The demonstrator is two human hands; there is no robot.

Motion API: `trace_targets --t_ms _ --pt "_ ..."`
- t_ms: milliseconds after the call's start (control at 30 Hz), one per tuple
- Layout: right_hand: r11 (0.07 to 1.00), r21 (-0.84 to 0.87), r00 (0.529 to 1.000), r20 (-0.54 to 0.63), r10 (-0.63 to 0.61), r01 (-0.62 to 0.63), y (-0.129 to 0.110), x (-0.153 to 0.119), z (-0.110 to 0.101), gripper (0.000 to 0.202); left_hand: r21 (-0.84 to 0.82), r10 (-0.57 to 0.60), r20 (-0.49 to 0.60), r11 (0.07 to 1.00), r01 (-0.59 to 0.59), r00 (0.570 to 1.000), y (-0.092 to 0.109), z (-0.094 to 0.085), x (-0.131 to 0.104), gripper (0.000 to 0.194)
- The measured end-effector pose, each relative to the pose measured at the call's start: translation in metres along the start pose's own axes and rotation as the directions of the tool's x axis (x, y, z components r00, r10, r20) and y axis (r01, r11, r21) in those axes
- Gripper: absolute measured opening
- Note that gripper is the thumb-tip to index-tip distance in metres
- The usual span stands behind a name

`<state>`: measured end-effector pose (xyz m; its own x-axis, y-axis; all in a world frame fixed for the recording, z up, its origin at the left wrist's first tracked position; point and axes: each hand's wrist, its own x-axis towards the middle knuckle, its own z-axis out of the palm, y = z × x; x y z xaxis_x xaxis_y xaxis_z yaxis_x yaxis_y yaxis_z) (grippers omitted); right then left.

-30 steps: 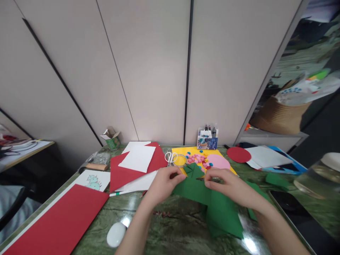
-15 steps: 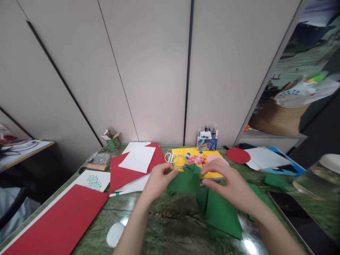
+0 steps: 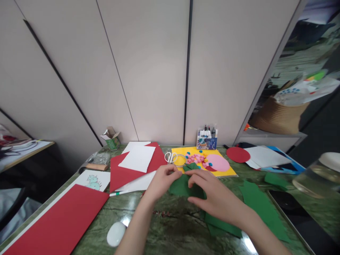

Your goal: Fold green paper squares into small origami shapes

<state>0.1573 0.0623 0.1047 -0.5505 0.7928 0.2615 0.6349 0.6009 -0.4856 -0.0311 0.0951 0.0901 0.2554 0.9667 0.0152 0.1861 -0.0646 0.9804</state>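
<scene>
Ahead of me I see a pale grey wall (image 3: 148, 71) of tall, flat panels, split by thin seams and dark strips; the strip (image 3: 187, 71) near the middle runs almost upright, while those to the left slant. The table (image 3: 172, 230) below has a glossy green, marbled top, and I get bright white glare (image 3: 249, 244) off its near part. At my left edge stands a side table (image 3: 29, 155) with a light wood edge, deep shadow beneath it. On my right, a grey shelf (image 3: 278, 135) sits in an opening backed by a greenish scene (image 3: 287, 67) with small boats, beside a dark surface (image 3: 322, 117).
</scene>
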Motion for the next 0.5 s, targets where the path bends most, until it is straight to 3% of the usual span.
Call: trace_targets --t_ms 133,233,500 --pt "0.998 0.047 0.999 -0.036 0.04 -0.039 0.003 0.001 -0.001 0.015 -0.255 -0.04 -0.004 0.966 0.038 0.999 0.002 0.0 -0.001 0.043" --pt "0.992 0.101 0.989 -0.118 0.083 -0.071 0.005 0.003 0.0 0.017 -0.417 0.001 0.042 0.909 0.017 0.999 0.007 0.0 -0.005 0.051" --pt "0.945 0.303 0.966 -0.182 0.182 -0.121 0.007 0.007 -0.002 0.015 -0.349 0.135 0.186 0.935 -0.063 0.973 0.011 0.007 -0.007 0.057"
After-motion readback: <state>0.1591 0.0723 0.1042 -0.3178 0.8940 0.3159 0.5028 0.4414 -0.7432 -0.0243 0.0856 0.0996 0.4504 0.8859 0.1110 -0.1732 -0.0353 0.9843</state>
